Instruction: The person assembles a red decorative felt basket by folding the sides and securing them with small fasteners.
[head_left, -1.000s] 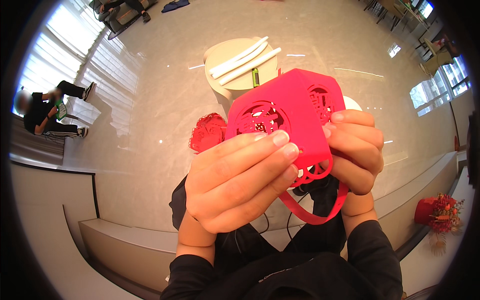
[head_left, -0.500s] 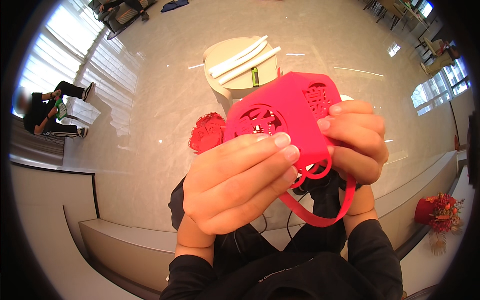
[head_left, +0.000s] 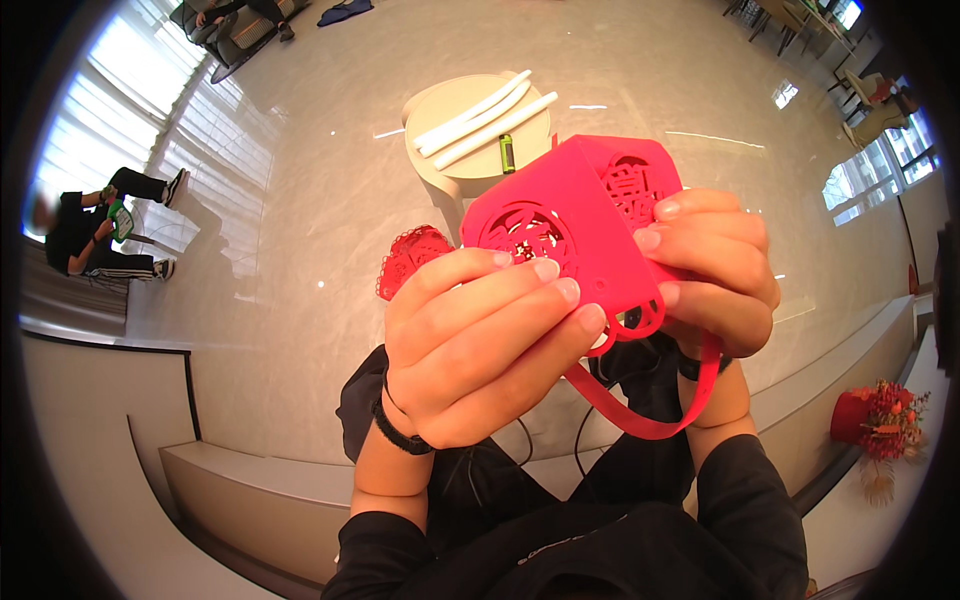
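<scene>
Both my hands hold a red folded lantern (head_left: 590, 225), boxy in shape, with round cut-out patterns on its panels. Its lower edge has scalloped loops, and a red strap (head_left: 640, 428) curves below it. My left hand (head_left: 480, 350) is closed on the near left panel, fingertips laid across its lower part by the cut-out. On the other side, my right hand (head_left: 720, 270) pinches the right panel, its thumb and fingers bent along the edge. Beyond my left hand is a second red cut-out piece (head_left: 410, 250) with looped edges, partly hidden by that hand.
Ahead stands a round beige stool (head_left: 425, 110) bearing several white tubes (head_left: 490, 120) and a small green-black cylinder (head_left: 507, 153). A seated person (head_left: 90, 235) is at far left. At right, a red pot of flowers (head_left: 850, 418) sits on a ledge.
My left hand has shifted slightly right and turned, its fingers moving on the panel; a dark wristband now shows. The lantern has tilted a little, and its cut-out panels face me differently.
</scene>
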